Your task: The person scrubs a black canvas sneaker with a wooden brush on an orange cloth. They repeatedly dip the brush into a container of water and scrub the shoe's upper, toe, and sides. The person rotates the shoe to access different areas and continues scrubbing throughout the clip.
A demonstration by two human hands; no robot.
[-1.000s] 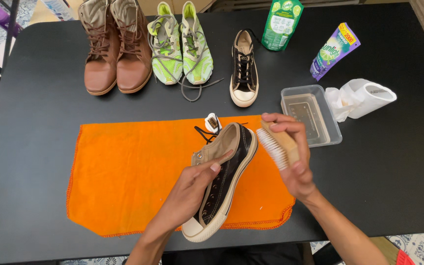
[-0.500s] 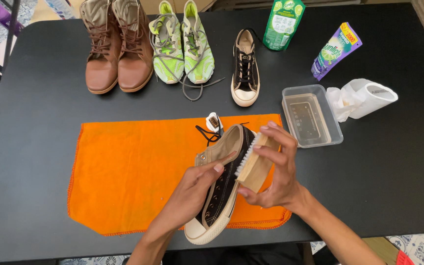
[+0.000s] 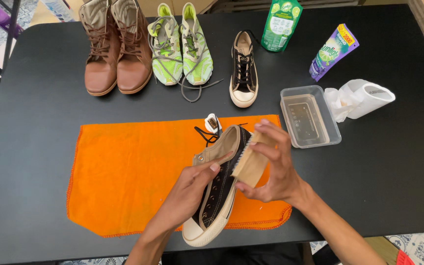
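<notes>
Compared with half a second ago, the right hand (image 3: 271,164) has slid the wooden brush (image 3: 249,162) a little lower along the side of the black sneaker (image 3: 217,189), and a second ago the brush was turned outward, away from the shoe; the shoe itself has hardly moved. Now the right hand is closed around the brush, fingers over its back and thumb below, with the bristles pressed against the upper side of the sneaker. The left hand (image 3: 192,189) grips the sneaker from the inside, fingers curled over the opening near the heel, and holds it tilted just above the orange cloth (image 3: 123,176) in the lower centre of the frame, its white toe pointing to the bottom edge. I judge the scrubbing is in the middle — the brush works on one side only, and I cannot tell how clean the fabric already is. The matching sneaker (image 3: 243,68) stands in the upper centre and seems not touched yet, and so do the brown boots (image 3: 116,46) and the green running shoes (image 3: 180,44) in the upper left. For room — the clear tub of water (image 3: 310,115) sits near, to the right of the hands, with a white paper roll (image 3: 364,98) behind it and two detergent packs (image 3: 303,34) further up. The sneaker's toe hangs near the front edge of the black table (image 3: 393,186), while the left part of the cloth is free.
</notes>
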